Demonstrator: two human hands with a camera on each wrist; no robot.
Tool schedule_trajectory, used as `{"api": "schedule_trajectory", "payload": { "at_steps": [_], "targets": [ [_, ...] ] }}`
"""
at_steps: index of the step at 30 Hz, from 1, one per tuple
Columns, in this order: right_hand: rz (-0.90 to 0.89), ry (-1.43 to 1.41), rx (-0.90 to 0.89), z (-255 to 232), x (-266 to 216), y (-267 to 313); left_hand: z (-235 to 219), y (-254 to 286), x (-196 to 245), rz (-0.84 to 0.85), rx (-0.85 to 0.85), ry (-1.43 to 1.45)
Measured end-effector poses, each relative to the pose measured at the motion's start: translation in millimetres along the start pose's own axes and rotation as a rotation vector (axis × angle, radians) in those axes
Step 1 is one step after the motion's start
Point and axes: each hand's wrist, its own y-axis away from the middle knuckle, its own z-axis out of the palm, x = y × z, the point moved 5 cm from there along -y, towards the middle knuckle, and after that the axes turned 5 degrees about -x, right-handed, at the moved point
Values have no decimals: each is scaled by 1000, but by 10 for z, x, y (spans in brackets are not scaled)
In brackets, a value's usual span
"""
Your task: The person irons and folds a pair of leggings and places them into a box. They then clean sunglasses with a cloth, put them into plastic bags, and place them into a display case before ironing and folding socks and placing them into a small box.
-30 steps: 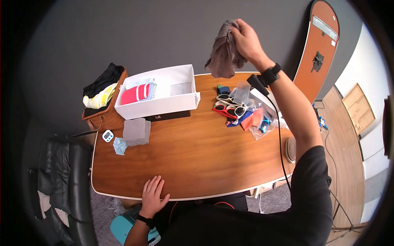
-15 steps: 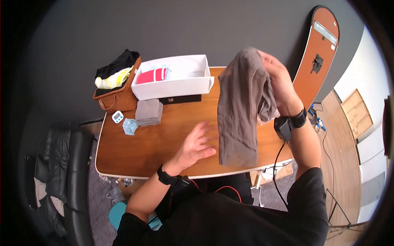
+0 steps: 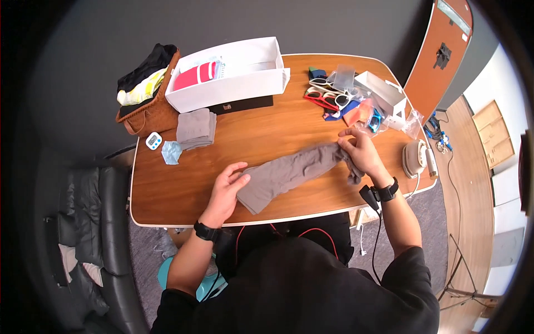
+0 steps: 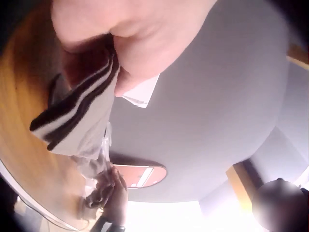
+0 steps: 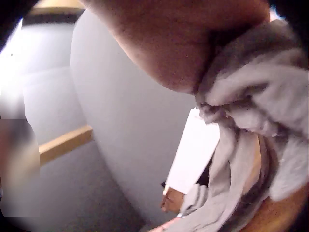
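A long grey cloth (image 3: 295, 172) stretches between both hands, low over the table's front part. My left hand (image 3: 223, 192) pinches its left end, thumb on top; the left wrist view shows the layered edges of the cloth (image 4: 82, 116) below that hand (image 4: 125, 34). At the other end my right hand (image 3: 361, 153) grips the bunched part, which hangs in loose folds. In the right wrist view the crumpled cloth (image 5: 256, 87) comes out from under the right hand (image 5: 169, 43). A folded grey stack (image 3: 194, 128) lies at the table's left.
Behind are a white box (image 3: 228, 88) with a red folded item (image 3: 194, 76) and a brown basket (image 3: 161, 114) of clothes. A timer (image 3: 154, 141) and light blue piece (image 3: 171, 152) lie left. Sunglasses (image 3: 328, 100), plastic bags and a small white box (image 3: 382, 92) lie right.
The right hand has brought the cloth down from above the table to near its front. The left hand, earlier on the table edge and then lifted, now holds the cloth's left end.
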Motion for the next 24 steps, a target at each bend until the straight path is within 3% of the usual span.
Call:
{"api": "schedule_trajectory", "payload": {
  "at_steps": [2,4,6,7,8,10,12,14,20,24],
  "targets": [
    [-189,531,145,-2,155,49,-174,-66,-92,14,52,-131],
    [-267,577,231,104,127,222,-224,-27,-69,28,103,-263],
    [-519,918,443,207,-183,482,-128,111,123,213,136,-908],
    [-542,822,390,274,-207,561,-58,183,195,364,126,-1077],
    [-537,817,383,355,-235,640,-42,246,223,353,128,-1079],
    [-638,660,197,607,-308,767,96,350,231,384,-30,-1400],
    [-643,588,59,865,-302,807,84,356,172,330,-47,-1402],
    [-671,570,-17,1102,-300,793,106,349,90,423,-125,-1561],
    [-748,575,-152,1602,-380,648,82,268,84,521,-151,-1632],
    [-758,588,-196,1771,-401,561,25,246,195,463,-126,-1532]
  ]
}}
